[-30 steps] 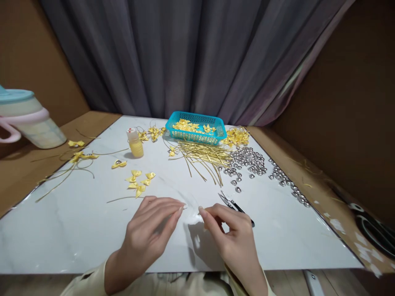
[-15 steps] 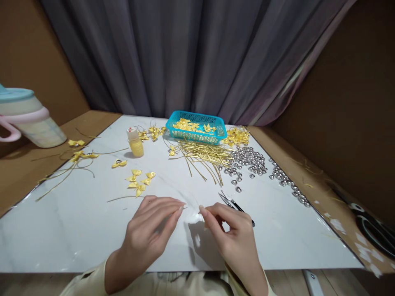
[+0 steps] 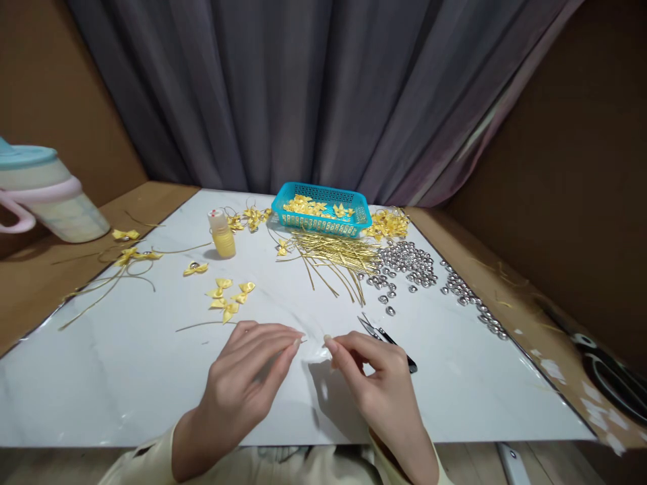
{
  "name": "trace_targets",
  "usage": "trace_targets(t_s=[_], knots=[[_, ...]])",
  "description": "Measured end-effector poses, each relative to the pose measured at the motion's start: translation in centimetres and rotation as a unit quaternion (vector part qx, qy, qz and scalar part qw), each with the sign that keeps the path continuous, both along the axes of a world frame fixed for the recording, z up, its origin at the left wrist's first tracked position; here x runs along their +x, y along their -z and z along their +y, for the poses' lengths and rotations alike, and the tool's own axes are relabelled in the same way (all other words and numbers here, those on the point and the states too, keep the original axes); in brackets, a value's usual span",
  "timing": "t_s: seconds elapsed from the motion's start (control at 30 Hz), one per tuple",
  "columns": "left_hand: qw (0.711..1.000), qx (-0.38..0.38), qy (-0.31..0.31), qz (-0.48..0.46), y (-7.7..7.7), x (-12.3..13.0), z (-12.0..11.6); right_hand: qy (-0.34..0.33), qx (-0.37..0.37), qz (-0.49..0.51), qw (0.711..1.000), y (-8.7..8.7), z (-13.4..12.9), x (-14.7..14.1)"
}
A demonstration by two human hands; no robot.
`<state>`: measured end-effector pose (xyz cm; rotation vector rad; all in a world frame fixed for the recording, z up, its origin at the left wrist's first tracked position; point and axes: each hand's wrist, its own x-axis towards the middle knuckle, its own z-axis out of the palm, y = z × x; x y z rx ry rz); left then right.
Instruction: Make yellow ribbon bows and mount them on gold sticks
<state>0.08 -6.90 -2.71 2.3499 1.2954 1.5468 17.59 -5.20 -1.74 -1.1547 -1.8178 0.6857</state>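
Note:
My left hand (image 3: 253,370) is closed in a pinch on a thin gold cord (image 3: 205,326). One length of it trails left over the white surface, and a short tip pokes out past my fingertips. Facing it across a small gap, my right hand (image 3: 377,374) has thumb and forefinger pressed together; whatever they hold is too small to make out. Thread snips (image 3: 387,341) lie just behind my right hand and are partly covered by it. Several yellow ribbon bows (image 3: 225,308) rest beyond my left hand.
A turquoise basket (image 3: 323,225) of yellow bows stands at the back. Before it lie gold cords (image 3: 338,252) and silver beads (image 3: 407,259). A glue bottle (image 3: 222,234) is left of centre; a cup (image 3: 60,202) stands far left, scissors (image 3: 606,370) at the right edge.
My right hand's fingertips have shifted very slightly left, toward my left hand. The left hand keeps its place with the cord.

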Motion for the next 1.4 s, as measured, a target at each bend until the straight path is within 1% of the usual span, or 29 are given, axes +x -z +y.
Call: trace_targets(t_s=[0.3,0.5,0.63,0.83,1.07,1.4], knots=[[1.0,0.001,0.004,0.002,0.1,-0.1,0.1,-0.007,-0.016,0.005,1.0,-0.1,-0.1,-0.1],[1.0,0.004,0.008,0.0,0.2,0.0,0.1,-0.047,-0.06,0.013,0.997,-0.3,-0.2,-0.5],[1.0,0.002,0.014,-0.002,0.2,0.0,0.0,-0.061,-0.077,0.023,0.995,-0.2,-0.2,-0.8],[1.0,0.008,0.03,0.0,0.1,0.1,0.0,-0.066,-0.082,0.021,0.994,0.1,-0.1,-0.9],[0.999,-0.001,0.041,-0.003,0.3,0.1,0.0,-0.07,-0.086,0.017,0.994,0.3,-0.1,-1.1],[0.999,0.003,0.039,-0.002,0.4,0.0,0.0,-0.068,-0.078,0.007,0.995,0.1,-0.2,-1.3]])
